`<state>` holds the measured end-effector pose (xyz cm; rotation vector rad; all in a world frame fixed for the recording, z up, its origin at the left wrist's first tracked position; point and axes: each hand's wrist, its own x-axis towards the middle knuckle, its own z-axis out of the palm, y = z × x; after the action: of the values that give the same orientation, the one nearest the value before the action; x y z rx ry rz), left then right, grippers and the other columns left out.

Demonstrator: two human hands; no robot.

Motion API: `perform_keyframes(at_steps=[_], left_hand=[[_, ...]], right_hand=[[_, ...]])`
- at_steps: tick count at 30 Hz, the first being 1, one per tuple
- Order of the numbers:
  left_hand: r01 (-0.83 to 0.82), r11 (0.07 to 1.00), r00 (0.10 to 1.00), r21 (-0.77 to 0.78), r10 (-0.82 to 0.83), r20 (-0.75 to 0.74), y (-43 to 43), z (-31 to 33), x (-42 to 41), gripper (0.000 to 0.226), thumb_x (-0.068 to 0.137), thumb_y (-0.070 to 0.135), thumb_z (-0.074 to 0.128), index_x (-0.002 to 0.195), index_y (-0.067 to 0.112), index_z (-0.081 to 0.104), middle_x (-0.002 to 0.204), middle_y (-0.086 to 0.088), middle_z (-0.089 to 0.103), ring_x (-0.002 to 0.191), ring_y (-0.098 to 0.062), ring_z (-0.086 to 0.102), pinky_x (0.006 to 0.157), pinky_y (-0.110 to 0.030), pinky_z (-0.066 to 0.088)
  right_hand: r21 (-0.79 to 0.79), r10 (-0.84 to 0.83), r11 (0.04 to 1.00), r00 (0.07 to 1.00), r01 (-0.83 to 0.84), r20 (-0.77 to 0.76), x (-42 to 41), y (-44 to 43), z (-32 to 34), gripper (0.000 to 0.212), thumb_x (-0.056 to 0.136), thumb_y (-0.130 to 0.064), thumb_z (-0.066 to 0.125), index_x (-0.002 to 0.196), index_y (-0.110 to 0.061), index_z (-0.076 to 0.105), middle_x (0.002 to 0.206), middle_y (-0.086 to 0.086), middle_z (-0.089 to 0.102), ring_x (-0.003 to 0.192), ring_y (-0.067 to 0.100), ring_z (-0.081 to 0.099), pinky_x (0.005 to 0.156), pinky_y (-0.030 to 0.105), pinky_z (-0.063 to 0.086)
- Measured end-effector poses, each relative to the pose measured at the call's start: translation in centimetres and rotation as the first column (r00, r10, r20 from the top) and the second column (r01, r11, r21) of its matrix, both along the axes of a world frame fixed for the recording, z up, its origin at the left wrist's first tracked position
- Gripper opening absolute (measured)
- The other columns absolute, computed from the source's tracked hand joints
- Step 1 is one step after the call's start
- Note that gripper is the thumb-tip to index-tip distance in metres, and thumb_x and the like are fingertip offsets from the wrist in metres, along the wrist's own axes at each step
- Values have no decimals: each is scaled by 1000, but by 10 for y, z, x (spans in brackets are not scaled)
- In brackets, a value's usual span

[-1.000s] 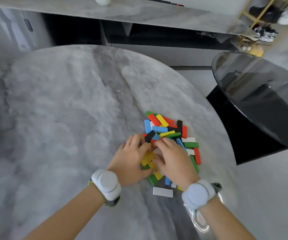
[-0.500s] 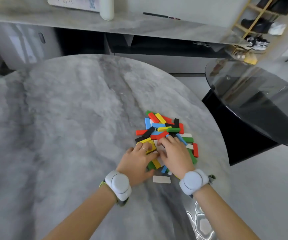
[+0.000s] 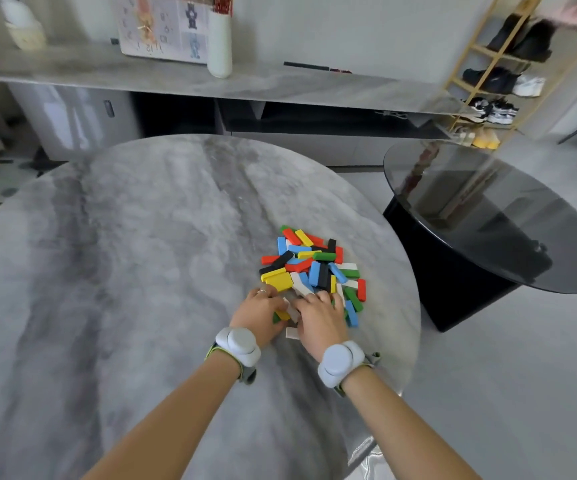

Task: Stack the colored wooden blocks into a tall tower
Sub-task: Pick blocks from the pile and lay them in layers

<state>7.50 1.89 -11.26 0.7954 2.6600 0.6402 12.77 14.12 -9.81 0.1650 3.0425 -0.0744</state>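
Note:
A loose heap of colored wooden blocks [image 3: 311,265] lies on the round grey marble table [image 3: 124,254], right of its middle: red, yellow, blue, green, black and white pieces lying flat and crossed over each other. My left hand [image 3: 259,315] and my right hand [image 3: 320,318] rest side by side on the near edge of the heap, palms down, fingers curled among the blocks. Yellow, white and green pieces [image 3: 285,313] show between the two hands. A white block [image 3: 292,333] lies by itself just under my right hand. Whether either hand grips a block is hidden.
A dark glass round side table [image 3: 494,216] stands close on the right. Behind the marble table runs a long grey sideboard [image 3: 176,81] with a white bottle [image 3: 220,43] and a picture board. A gold shoe rack [image 3: 498,71] stands at the back right.
The view has tilted up, showing more of the room. Both hands have slid back toward the near edge of the heap, uncovering blocks they covered before.

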Motion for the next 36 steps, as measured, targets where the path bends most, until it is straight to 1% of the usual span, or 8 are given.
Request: perform_keyframes(at_steps=[3, 7, 11, 14, 20, 24, 29, 36], left_hand=[[17, 1000, 998, -15, -16, 58, -11, 6, 6, 37, 87, 23, 61, 124, 21, 59, 138, -1, 43, 126, -22, 42, 102, -30, 39], [19, 998, 996, -61, -14, 84, -37, 15, 20, 38, 86, 16, 59, 124, 14, 57, 127, -8, 52, 113, -24, 54, 91, -27, 44], [-52, 997, 989, -54, 58, 134, -74, 19, 39, 47, 80, 16, 68, 125, 11, 54, 129, -8, 53, 118, -23, 52, 96, -27, 40], [0, 998, 991, -65, 9, 135, -89, 18, 52, 57, 80, 19, 70, 132, 12, 48, 134, -8, 45, 119, -21, 51, 88, -9, 30], [-42, 998, 993, -56, 48, 110, -104, 16, 71, 65, 73, 22, 76, 130, 12, 46, 136, -9, 30, 111, -22, 53, 91, -13, 36], [-23, 997, 992, -70, 31, 120, -113, 16, 68, 82, 68, 22, 81, 136, 17, 36, 146, -3, 17, 125, -23, 45, 100, -27, 42], [-22, 986, 995, -167, 38, 91, -119, 18, 56, 72, 69, 23, 79, 131, 20, 43, 129, -1, 46, 114, -20, 52, 91, -32, 48], [-65, 981, 992, -185, 84, 94, -109, 9, 48, 54, 69, 25, 78, 117, 16, 56, 118, -4, 52, 101, -23, 59, 88, -32, 49]], right_hand=[[34, -2, 999, 998, 0, 57, -2, -13, 6, 23, 90, -19, 48, 110, -17, 60, 113, 4, 61, 118, 27, 43, 107, 41, 20], [-46, 85, 996, 978, -78, 190, 0, -40, 3, 20, 87, -16, 49, 103, -15, 61, 106, 7, 64, 117, 30, 43, 103, 42, 22], [-278, 183, 956, 930, -93, 318, 13, -60, 5, 44, 82, -28, 62, 122, -21, 48, 112, 4, 64, 110, 29, 56, 94, 38, 32], [-333, 255, 935, 884, -122, 392, 20, -71, 10, 67, 73, -36, 75, 127, -16, 41, 118, 5, 61, 109, 29, 59, 92, 36, 38], [-265, 259, 948, 913, -177, 316, 35, -92, 4, 64, 72, -38, 75, 121, -16, 41, 112, 6, 65, 107, 29, 60, 87, 34, 33], [-357, 285, 916, 921, -181, 264, 33, -85, 4, 69, 70, -43, 75, 125, -21, 39, 103, 0, 65, 103, 26, 61, 91, 37, 35], [-430, 298, 887, 920, -168, 255, 30, -75, 0, 73, 69, -48, 76, 127, -25, 38, 84, -9, 52, 91, 20, 59, 84, 30, 35], [-375, 332, 894, 924, -243, 192, 29, -78, -4, 59, 72, -46, 74, 119, -23, 47, 74, -11, 49, 81, 15, 53, 90, 30, 35]])
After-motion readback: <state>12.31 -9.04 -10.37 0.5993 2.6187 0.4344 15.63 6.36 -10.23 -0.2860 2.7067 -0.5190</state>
